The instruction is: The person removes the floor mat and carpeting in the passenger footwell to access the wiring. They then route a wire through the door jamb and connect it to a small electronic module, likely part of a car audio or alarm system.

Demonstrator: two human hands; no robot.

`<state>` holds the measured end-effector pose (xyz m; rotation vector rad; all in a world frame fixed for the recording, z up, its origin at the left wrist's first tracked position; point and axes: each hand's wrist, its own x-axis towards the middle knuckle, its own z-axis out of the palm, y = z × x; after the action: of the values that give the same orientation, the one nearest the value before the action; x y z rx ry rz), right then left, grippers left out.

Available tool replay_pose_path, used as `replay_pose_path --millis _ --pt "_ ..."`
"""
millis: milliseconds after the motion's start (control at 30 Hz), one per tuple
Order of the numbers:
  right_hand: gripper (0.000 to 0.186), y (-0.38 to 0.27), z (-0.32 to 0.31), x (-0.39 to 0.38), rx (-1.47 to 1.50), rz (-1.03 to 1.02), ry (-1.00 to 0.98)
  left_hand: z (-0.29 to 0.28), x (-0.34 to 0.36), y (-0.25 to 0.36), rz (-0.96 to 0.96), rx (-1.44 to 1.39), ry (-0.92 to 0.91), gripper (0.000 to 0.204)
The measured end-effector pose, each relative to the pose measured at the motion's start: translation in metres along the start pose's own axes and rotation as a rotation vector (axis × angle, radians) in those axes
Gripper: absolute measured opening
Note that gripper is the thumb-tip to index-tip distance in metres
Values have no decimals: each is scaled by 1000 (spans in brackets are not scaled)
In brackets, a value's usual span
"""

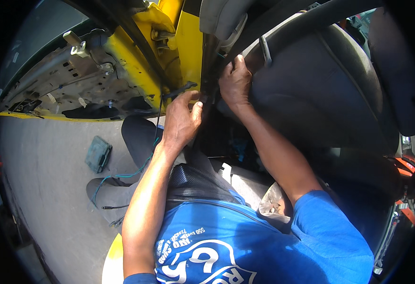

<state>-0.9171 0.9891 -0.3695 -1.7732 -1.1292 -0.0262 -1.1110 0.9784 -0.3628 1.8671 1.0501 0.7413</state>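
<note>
My left hand [183,117] is at the lower edge of a yellow car door pillar [189,47]. Its fingers are bent and closed toward the dark door opening, and whatever they grip is hidden. Just above these fingers a black cable fitting [180,90] spans the gap between door and pillar. Further right, inside the opening, my right hand [236,81] is raised with curled fingers beside the dark trim. I cannot make out what is in it. A thin cable [159,113] hangs beside my left wrist and continues as a teal wire [136,174] over my leg.
At left stands the opened car door [70,80], its inner panel bare metal with holes and clips. A dark green case [98,155] lies on the concrete floor [42,165]. A dark grey seat [311,90] fills the right side. Near my lap is a clear plastic bag [273,203].
</note>
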Motion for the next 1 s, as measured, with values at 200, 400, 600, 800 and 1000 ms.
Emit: replay_pose_path --millis 200,400,600,800,1000 --pt "16 2 1 -14 -194 -90 -49 -10 20 -5 -127 -64 -29 37" --pt "16 7 -8 -27 -148 -75 -163 27 33 17 2 -137 -10 40" --pt "17 15 -46 -69 -104 -57 -458 52 47 25 -52 -2 -21 41" --pt "18 13 -74 -56 15 -86 -451 89 62 40 -93 -525 269 34" --pt "29 10 -90 -55 24 33 -523 100 83 78 -19 -496 341 32"
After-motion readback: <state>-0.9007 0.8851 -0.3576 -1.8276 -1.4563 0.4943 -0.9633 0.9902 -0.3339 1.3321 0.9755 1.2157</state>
